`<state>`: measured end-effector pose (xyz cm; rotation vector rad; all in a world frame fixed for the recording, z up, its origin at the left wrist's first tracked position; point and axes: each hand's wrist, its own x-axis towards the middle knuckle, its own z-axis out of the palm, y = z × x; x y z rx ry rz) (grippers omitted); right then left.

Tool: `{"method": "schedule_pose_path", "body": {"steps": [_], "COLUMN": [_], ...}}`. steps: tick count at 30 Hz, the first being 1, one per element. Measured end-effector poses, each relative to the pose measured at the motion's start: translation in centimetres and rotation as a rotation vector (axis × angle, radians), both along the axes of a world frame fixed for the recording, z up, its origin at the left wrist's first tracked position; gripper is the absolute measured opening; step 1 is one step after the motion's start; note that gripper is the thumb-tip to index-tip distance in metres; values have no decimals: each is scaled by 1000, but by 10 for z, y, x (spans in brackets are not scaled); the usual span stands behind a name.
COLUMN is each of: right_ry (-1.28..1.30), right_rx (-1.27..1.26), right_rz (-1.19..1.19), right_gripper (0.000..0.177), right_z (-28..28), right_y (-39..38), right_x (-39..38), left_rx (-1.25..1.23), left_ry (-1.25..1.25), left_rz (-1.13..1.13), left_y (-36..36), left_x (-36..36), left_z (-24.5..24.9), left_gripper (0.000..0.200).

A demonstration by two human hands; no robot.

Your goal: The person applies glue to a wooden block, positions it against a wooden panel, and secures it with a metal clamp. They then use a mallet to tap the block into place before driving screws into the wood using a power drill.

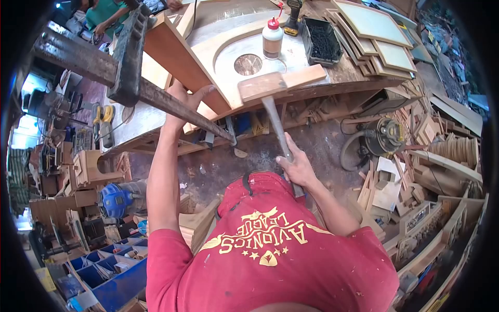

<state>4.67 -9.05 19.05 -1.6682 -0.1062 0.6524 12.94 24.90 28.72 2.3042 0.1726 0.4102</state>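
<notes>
My right hand (299, 164) is wrapped around the handle of a wooden mallet (261, 87), whose block head is over the front edge of the workbench (306, 86). My left hand (185, 99) grips a wooden board (179, 57) standing on edge, with the thumb against its brown face; the other fingers are mostly hidden. In front of that hand runs a long metal bar clamp (174, 106), its heavy jaw (130, 60) to the upper left. Beyond the mallet head lies a pale wood strip (306, 77).
On the bench stand a glue bottle (272, 41), a drill (293, 18), a bin of dark screws (321, 41) and stacked panels (377, 31). A shop vacuum (384, 136) and wood scraps lie right. Another person (104, 18) is at upper left.
</notes>
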Motion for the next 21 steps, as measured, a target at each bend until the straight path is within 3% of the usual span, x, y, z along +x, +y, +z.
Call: {"method": "schedule_pose_path", "body": {"steps": [2,6,9,10,16,21], "right_ry": [9,86,49,61,21,21], "right_rx": [-50,-37,-60,-76,-121,-139], "right_rz": [68,-12,-57,-31,-23,18], "right_gripper": [79,78,76,76,78,81], "right_z": [10,21,15,19,22,25], "right_y": [8,0,23,25,20,28], "right_x": [2,11,1,1,16,17], "left_rx": [-31,-152,-8,-11,-12,-66], "left_ry": [-24,-141,-197,-255,-93,-173], "left_rz": [-41,-111,-149,-129,-103,-119], "left_y": [-4,-8,20,8,13,18], "left_x": [-2,-3,11,2,2,0], "left_z": [8,12,-22,-6,-1,-7], "left_gripper": [54,46,56,57,63,64]}}
